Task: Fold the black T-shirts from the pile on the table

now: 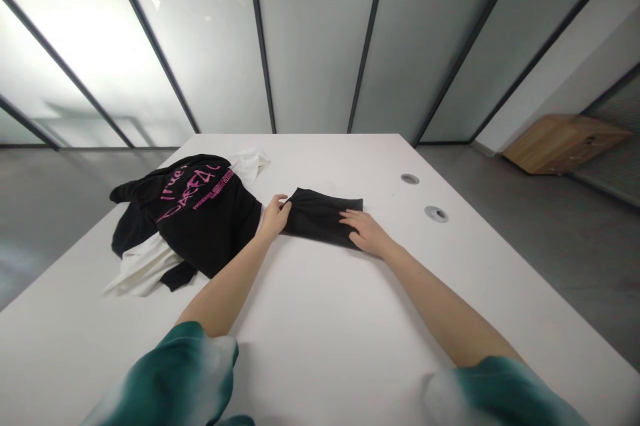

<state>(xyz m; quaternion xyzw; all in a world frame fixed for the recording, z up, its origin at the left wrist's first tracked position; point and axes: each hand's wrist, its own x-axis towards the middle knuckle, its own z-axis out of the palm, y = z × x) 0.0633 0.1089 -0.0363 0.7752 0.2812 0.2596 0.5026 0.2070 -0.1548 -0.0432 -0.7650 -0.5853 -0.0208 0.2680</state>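
A black garment [323,213], folded into a narrow rectangle, lies on the white table in front of me. My left hand [275,216] is at its left end, thumb and fingers closed on the edge, and small creases run from there into the cloth. On the right part of the same garment my right hand [367,231] rests palm down with its fingers spread. What kind of garment it is cannot be made out in this folded state.
Left of my left hand lies a loose heap: a black shirt [215,213] with pink lettering over white cloth [145,266]. Two round cable grommets [437,214] are set into the white table [320,346] at right. Frosted glass panels stand behind; a wooden cabinet [560,143] is far right.
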